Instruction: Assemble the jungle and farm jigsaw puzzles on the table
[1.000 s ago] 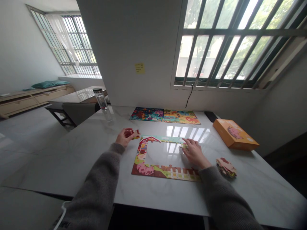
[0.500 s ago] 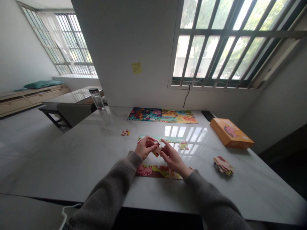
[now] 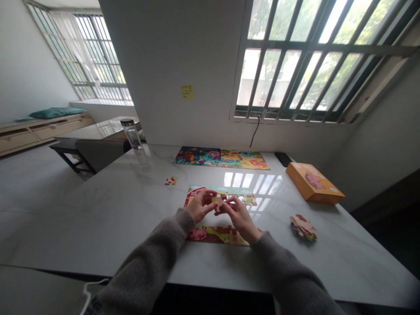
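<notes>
Between my two hands is a small pinkish jigsaw piece [image 3: 218,202], raised over the partly joined puzzle. My left hand [image 3: 201,205] pinches its left side with thumb and fingers, while my right hand [image 3: 236,213] has its fingertips closed on the right side. Behind my hands runs the puzzle's upper strip [image 3: 238,190], with a red barn at its left and pale sky. Nearer to me lies the lower strip [image 3: 210,235], showing a pink pig and a fence. My hands hide the middle of the puzzle.
A loose jigsaw piece [image 3: 171,181] lies to the left. At the right are a pile of pieces [image 3: 303,227], an orange box [image 3: 315,183] and a black phone [image 3: 283,159]. Two finished puzzles [image 3: 221,158] lie along the wall, and a glass bottle [image 3: 131,134] stands at the far left.
The held piece has turned and risen slightly. My right hand's extended index finger has bent in to pinch it. More of the red barn shows beside my left hand.
</notes>
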A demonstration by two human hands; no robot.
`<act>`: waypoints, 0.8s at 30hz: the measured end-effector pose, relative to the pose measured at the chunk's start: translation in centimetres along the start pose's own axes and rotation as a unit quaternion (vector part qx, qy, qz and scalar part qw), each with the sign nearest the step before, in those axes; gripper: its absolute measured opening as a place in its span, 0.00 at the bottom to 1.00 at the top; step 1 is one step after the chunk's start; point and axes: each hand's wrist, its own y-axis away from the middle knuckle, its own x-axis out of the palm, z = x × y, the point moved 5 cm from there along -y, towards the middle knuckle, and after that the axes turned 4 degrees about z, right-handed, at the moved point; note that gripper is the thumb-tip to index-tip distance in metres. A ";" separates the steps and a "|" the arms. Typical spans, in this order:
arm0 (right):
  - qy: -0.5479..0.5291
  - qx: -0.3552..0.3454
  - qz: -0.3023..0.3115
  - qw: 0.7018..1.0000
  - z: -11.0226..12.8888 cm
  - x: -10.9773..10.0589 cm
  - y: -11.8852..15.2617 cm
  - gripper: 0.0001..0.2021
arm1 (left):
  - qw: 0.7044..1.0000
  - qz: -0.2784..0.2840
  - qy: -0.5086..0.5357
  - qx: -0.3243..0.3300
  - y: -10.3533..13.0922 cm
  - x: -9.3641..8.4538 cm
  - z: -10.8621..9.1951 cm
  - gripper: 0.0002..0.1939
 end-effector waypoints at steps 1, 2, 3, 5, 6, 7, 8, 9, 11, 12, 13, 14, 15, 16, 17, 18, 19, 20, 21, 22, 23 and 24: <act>0.001 -0.004 -0.002 1.000 0.0 -0.1 0.0 0.21 | 1.000 0.016 -0.011 0.001 0.0 0.2 0.0 0.24; 0.003 -0.007 -0.001 1.000 0.0 -0.2 0.0 0.21 | 0.999 0.023 -0.024 0.002 0.1 0.2 -0.1 0.25; 0.007 -0.008 -0.001 1.000 -0.1 -0.3 0.0 0.20 | 0.999 0.022 -0.038 0.001 0.1 0.2 -0.1 0.26; 0.017 -0.012 -0.007 1.000 -0.1 -0.4 -0.1 0.20 | 0.998 0.011 -0.058 -0.006 0.1 -0.1 -0.1 0.25; 0.022 -0.018 -0.014 0.999 0.0 -0.5 -0.2 0.20 | 0.998 0.009 -0.063 -0.011 0.2 -0.2 0.0 0.26; 0.027 -0.025 -0.022 0.999 0.1 -0.6 -0.3 0.20 | 0.997 0.011 -0.068 -0.017 0.2 -0.2 0.0 0.27; 0.031 -0.033 -0.028 0.999 0.2 -0.7 -0.3 0.20 | 0.997 0.017 -0.075 -0.021 0.2 -0.2 0.0 0.29; 0.037 -0.041 -0.030 0.998 0.4 -0.8 -0.4 0.20 | 0.996 0.024 -0.083 -0.023 0.3 -0.1 0.0 0.30; 0.056 -0.051 -0.022 0.997 0.7 -0.8 -0.5 0.19 | 0.995 0.029 -0.089 -0.019 0.3 0.0 -0.1 0.31; 0.068 -0.053 -0.014 0.996 0.8 -0.7 -0.5 0.19 | 0.996 0.022 -0.083 -0.012 0.3 -0.1 -0.2 0.31; 0.080 -0.053 -0.003 0.995 0.8 -0.6 -0.5 0.19 | 0.997 0.009 -0.072 -0.003 0.2 -0.1 -0.3 0.30; 0.088 -0.049 0.011 0.995 0.9 -0.4 -0.4 0.20 | 0.998 -0.009 -0.060 0.005 0.2 -0.3 -0.3 0.28; 0.093 -0.042 0.029 0.994 0.8 -0.1 -0.2 0.22 | 0.998 -0.030 -0.049 0.012 0.1 -0.5 -0.3 0.25; 0.096 -0.032 0.049 0.994 0.7 0.2 -0.1 0.26 | 0.998 -0.050 -0.042 0.016 0.1 -0.8 -0.3 0.21; 0.098 -0.025 0.067 0.993 0.6 0.6 0.1 0.28 | 0.997 -0.065 -0.040 0.016 0.1 -1.0 -0.1 0.18; 0.103 -0.021 0.080 0.991 0.5 0.8 0.3 0.29 | 0.996 -0.074 -0.041 0.013 0.0 -1.1 0.0 0.16; 0.113 -0.023 0.084 0.990 0.6 0.9 0.4 0.29 | 0.996 -0.077 -0.044 0.010 0.0 -1.3 0.2 0.16; 0.126 -0.031 0.078 0.988 0.6 0.9 0.4 0.27 | 0.996 -0.077 -0.048 0.007 0.0 -1.3 0.3 0.16; 0.139 -0.040 0.068 0.987 0.8 0.8 0.4 0.23 | 0.996 -0.073 -0.056 0.005 0.0 -1.3 0.4 0.16; 0.149 -0.049 0.056 0.986 0.9 0.6 0.4 0.20 | 0.996 -0.067 -0.064 0.004 0.1 -1.3 0.4 0.16; 0.152 -0.054 0.044 0.986 0.9 0.4 0.3 0.17 | 0.996 -0.064 -0.069 0.004 0.1 -1.2 0.4 0.16; 0.146 -0.056 0.033 0.987 0.9 0.2 0.2 0.15 | 0.996 -0.057 -0.069 0.006 0.1 -1.1 0.3 0.16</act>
